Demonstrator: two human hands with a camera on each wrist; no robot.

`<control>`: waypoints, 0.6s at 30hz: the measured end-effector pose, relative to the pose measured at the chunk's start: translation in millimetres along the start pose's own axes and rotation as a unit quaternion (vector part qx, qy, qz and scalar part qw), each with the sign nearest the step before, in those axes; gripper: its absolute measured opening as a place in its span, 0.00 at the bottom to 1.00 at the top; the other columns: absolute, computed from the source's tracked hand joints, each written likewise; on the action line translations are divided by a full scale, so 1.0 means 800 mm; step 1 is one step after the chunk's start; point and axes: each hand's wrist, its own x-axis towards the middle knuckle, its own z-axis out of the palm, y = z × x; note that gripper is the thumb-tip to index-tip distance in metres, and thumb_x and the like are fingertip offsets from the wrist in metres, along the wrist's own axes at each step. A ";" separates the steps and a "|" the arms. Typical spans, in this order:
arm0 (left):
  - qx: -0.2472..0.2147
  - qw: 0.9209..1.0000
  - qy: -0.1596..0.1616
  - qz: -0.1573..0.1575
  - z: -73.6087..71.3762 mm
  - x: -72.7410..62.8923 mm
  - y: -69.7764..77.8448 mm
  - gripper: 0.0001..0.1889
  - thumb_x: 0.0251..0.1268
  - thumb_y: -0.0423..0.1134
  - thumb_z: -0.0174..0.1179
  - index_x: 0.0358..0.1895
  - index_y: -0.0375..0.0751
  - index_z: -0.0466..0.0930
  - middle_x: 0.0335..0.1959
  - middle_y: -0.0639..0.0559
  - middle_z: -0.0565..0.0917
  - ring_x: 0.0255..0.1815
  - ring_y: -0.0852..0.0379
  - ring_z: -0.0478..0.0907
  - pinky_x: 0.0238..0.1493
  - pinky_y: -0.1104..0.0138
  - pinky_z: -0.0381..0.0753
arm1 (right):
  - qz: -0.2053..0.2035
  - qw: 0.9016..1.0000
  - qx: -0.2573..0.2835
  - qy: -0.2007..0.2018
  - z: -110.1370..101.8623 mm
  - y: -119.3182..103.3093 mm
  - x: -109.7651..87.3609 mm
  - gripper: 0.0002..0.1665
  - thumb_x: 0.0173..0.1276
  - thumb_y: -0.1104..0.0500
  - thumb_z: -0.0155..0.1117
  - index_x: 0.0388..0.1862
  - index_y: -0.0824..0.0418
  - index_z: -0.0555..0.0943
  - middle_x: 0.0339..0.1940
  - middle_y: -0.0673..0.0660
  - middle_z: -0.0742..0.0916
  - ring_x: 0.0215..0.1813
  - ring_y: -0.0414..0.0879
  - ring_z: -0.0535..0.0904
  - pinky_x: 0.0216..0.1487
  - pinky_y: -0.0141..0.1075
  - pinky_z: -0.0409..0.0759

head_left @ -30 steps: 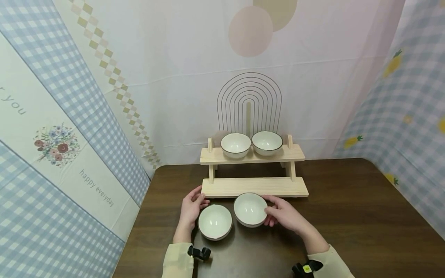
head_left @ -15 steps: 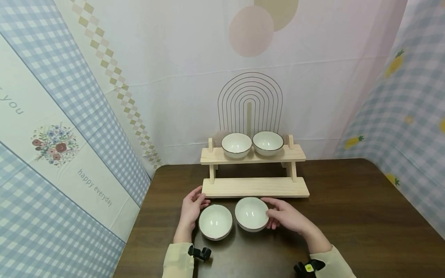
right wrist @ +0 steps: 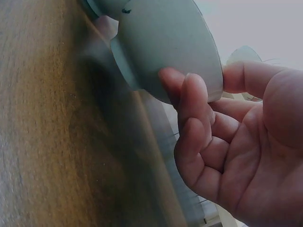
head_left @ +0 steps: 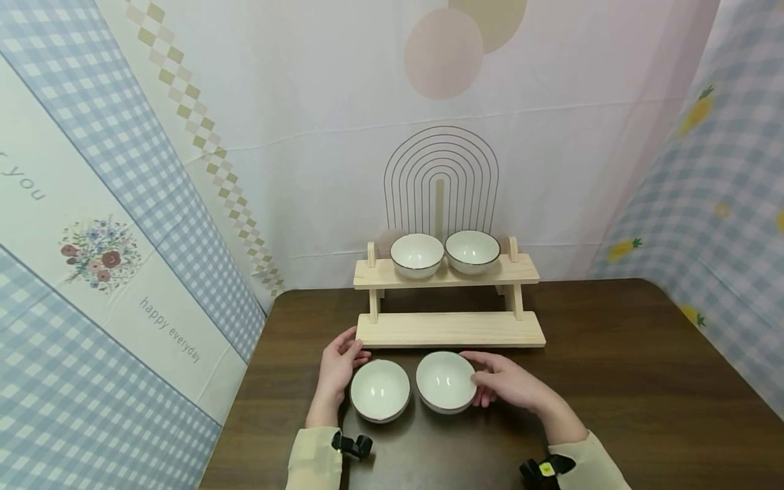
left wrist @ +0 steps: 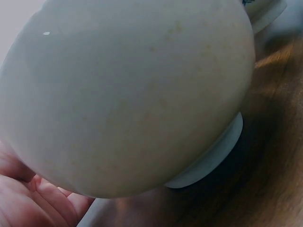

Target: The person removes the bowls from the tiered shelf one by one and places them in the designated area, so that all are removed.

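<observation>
In the head view, two white bowls with dark rims stand side by side in front of a wooden rack. My right hand (head_left: 505, 383) pinches the right bowl (head_left: 446, 382) at its right side, thumb at the rim and fingers below. The right wrist view shows this bowl (right wrist: 165, 45) with its foot close above or on the table; I cannot tell which. My left hand (head_left: 335, 369) is just left of the left bowl (head_left: 380, 390), its loosely bent fingers near the rack's lower left corner. Close up, the left bowl (left wrist: 128, 94) hides part of that hand.
The two-tier wooden rack (head_left: 450, 330) stands at the back of the brown table (head_left: 612, 367). Two more bowls, the left one (head_left: 416, 256) and the right one (head_left: 472, 252), sit on its upper shelf. Patterned cloths (head_left: 306, 170) hang behind and at both sides.
My right hand has moved the right bowl slightly toward me, away from the rack's lower shelf. The left hand and the left bowl have stayed in place.
</observation>
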 end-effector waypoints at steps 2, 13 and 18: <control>0.001 1.000 0.000 0.000 -0.001 -0.001 0.000 0.23 0.83 0.31 0.57 0.76 0.29 0.72 0.55 0.33 0.85 0.43 0.47 0.89 0.46 0.61 0.91 | 0.001 1.000 -0.001 -0.006 0.001 -0.001 -0.001 0.37 0.79 0.62 0.56 0.82 0.75 0.61 0.31 0.63 0.90 0.33 0.54 0.87 0.33 0.40 0.87; 0.001 1.000 -0.003 0.002 -0.001 -0.002 0.003 0.24 0.84 0.32 0.58 0.76 0.29 0.71 0.54 0.34 0.85 0.43 0.45 0.89 0.46 0.59 0.91 | 0.002 1.000 -0.006 -0.011 0.004 -0.002 -0.003 0.37 0.79 0.62 0.57 0.82 0.74 0.62 0.31 0.62 0.90 0.33 0.53 0.87 0.34 0.41 0.88; 0.002 1.000 -0.003 0.002 -0.002 -0.002 0.002 0.24 0.84 0.32 0.58 0.76 0.30 0.72 0.53 0.35 0.85 0.43 0.46 0.89 0.46 0.60 0.91 | 0.003 1.000 -0.004 -0.010 0.006 -0.001 -0.002 0.38 0.78 0.63 0.58 0.83 0.73 0.62 0.31 0.61 0.89 0.33 0.53 0.87 0.34 0.41 0.88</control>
